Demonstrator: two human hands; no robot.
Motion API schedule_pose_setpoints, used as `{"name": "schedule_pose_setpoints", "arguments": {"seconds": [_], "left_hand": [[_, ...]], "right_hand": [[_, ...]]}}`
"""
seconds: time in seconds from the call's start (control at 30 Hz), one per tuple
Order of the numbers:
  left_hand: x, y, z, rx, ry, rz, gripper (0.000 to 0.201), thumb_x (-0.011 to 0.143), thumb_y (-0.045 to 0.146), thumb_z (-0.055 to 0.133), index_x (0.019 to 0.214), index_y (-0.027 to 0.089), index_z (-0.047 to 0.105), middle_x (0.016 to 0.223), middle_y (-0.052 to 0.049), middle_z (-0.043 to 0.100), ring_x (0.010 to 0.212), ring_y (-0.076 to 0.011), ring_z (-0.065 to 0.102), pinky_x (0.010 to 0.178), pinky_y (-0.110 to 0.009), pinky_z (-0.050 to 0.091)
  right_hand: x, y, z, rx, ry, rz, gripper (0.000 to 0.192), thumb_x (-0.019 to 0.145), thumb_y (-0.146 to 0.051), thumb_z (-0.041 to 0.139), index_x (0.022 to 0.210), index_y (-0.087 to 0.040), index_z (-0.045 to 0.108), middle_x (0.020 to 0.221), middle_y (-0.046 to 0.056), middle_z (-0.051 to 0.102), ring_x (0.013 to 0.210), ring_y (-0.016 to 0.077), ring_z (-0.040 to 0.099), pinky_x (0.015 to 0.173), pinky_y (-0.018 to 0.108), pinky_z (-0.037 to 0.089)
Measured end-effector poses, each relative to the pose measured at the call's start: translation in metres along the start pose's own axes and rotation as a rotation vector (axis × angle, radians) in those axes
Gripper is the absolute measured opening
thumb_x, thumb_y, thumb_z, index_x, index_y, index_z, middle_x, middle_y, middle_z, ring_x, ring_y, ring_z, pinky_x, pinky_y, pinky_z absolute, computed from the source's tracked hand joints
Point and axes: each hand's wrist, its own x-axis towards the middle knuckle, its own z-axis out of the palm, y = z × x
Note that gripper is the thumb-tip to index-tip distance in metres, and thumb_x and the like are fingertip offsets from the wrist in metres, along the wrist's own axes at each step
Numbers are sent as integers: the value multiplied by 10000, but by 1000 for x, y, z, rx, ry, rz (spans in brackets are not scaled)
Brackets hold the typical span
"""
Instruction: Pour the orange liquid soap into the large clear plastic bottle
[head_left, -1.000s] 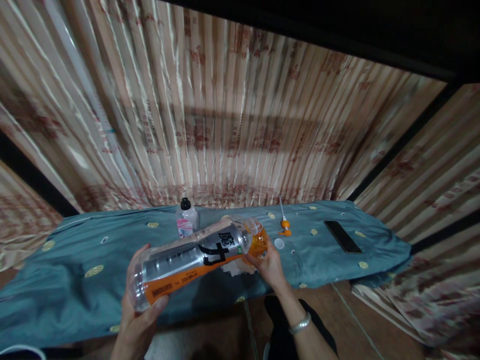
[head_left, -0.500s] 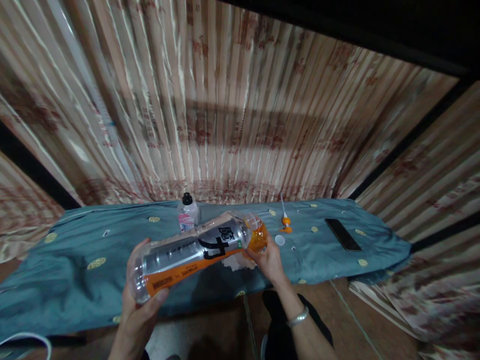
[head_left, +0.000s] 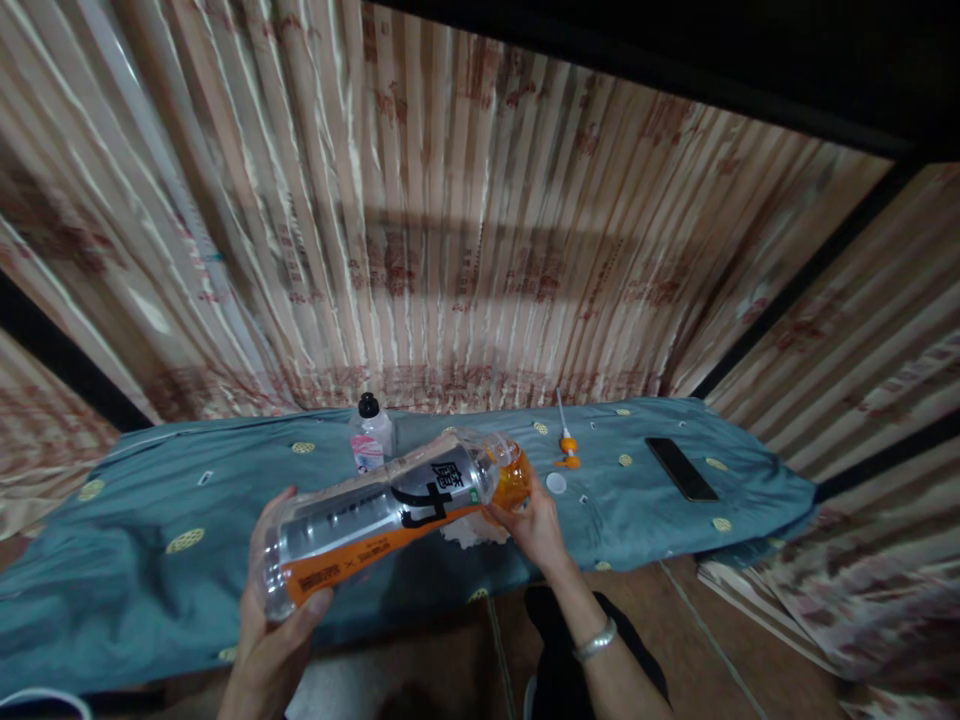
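Observation:
A large clear plastic bottle (head_left: pixel 375 522) with a silver and orange label lies tilted across the front, its neck pointing right and slightly up. Its base end is gripped by my left hand (head_left: pixel 271 635). Fingers of my right hand (head_left: pixel 537 528) close round a small orange translucent bottle (head_left: pixel 514 482) at the big bottle's neck; whether the two mouths touch I cannot tell. Beyond my right hand, an orange pump head with a white tube (head_left: pixel 568 447) lies on the cloth near a white round disc (head_left: pixel 555 483). Crumpled white tissue (head_left: pixel 474 530) shows partly below the big bottle.
A clear bottle with a black cap (head_left: pixel 370 438) stands behind the big bottle. To the right lies a black phone (head_left: pixel 681 468). The blue-green cloth (head_left: pixel 150 500) covers a narrow surface backed by a pleated curtain (head_left: pixel 465 250). A white cable (head_left: pixel 49 697) curls at lower left.
The view has shifted slightly, moving everything a little. Both hands keep hold of the two bottles in nearly the same pose, the big bottle's base end a touch lower.

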Motion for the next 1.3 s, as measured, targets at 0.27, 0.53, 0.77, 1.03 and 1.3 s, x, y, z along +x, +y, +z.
{"name": "schedule_pose_setpoints", "arguments": {"seconds": [0.27,0.53,0.77,1.03,1.3], "left_hand": [[-9,17,14,-172,22,-87,969,495,432,965,1396,345,620,1270,-60,667,974,-291,664,584,-312,631],[-10,20,14,-171,31,-112,1016,462,421,971,1411,344,618,1225,-37,685,947,-278,684,618,-294,634],[-11,17,15,-159,42,-131,970,514,416,956,1417,355,608,1295,-48,668,1087,-337,671,697,-354,654],[-8,7,10,-65,74,-31,933,500,445,949,1372,320,642,1475,-25,583,1318,-327,550,861,-271,598],[-2,-3,3,-80,19,4,924,549,408,936,1408,379,598,1427,-10,586,1294,-317,559,1026,-376,540]], "right_hand": [[-1,-2,-1,-3,10,-1,655,729,-370,816,1329,-195,620,1167,115,791,1013,310,776,923,444,636],[-2,6,0,-10,16,5,683,708,-377,825,1325,-181,609,1187,140,782,1053,330,766,938,461,626],[-2,4,0,27,-4,3,673,735,-376,818,1341,-188,592,1243,137,765,1083,313,760,961,451,619],[-2,2,0,-9,10,-7,675,717,-320,827,1343,-212,601,1198,108,788,1078,321,765,940,452,629],[-2,-1,0,5,4,-14,656,735,-344,817,1343,-217,604,1195,103,785,1081,318,765,911,441,646]]}}
